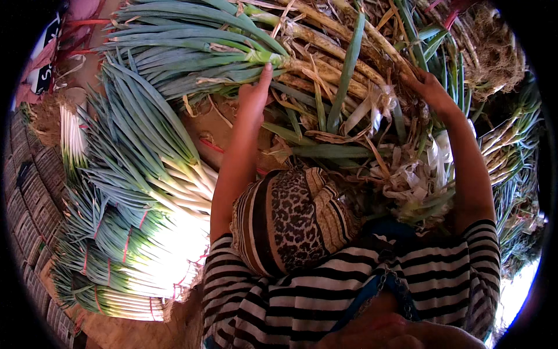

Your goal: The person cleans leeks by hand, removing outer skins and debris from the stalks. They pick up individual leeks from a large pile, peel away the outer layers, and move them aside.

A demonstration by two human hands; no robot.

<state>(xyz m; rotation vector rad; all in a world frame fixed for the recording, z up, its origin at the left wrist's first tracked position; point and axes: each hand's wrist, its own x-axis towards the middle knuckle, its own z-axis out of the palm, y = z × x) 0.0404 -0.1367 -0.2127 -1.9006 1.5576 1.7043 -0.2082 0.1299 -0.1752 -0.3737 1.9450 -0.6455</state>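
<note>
A large heap of unpeeled green onions lies before me, its blue-green leaves (187, 52) to the left and brown, dry-skinned stalks (322, 39) to the right. My left hand (255, 94) touches a stalk where the leaves branch, one finger or thumb extended against it. Its other fingers are curled and partly hidden. At the lower end of a long brown green onion stalk (388, 46), my right hand (425, 87) has its fingers closed around it. Loose torn leaves and dry skins (362, 113) lie between my forearms.
Peeled green onions (187, 174) with white stems lie left of my left arm. Below them, bundles tied with red bands (117, 248) are stacked. Stripped skins (409, 174) are heaped near my lap. Rooty onion ends (492, 56) stand at upper right, and more onions (505, 135) lie beyond my right arm.
</note>
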